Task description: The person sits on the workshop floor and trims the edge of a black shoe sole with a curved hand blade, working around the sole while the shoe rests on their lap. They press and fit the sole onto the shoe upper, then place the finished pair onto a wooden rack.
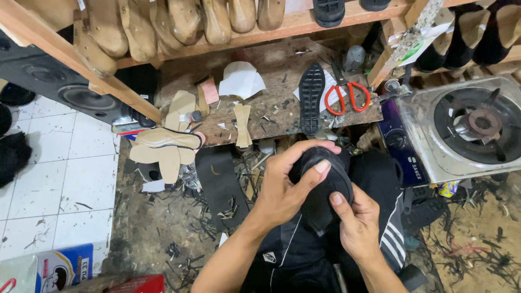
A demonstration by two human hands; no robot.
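Observation:
My left hand point(286, 187) wraps over the top of a black shoe upper point(324, 187) held above my lap, fingers curled across its toe end. My right hand point(355, 222) grips the same black piece from below, thumb pressed on its edge. A black rubber sole point(311, 97) lies upright on the low wooden board point(271, 103) just beyond my hands. Red-handled scissors point(347, 95) rest beside that sole.
Tan insole cut-outs point(168, 146) and paper patterns lie at the board's left end. A single-burner gas stove point(467, 127) stands at right. Wooden shoe lasts point(179, 21) line the shelf above. A black speaker point(59, 81) sits at left; scraps litter the floor.

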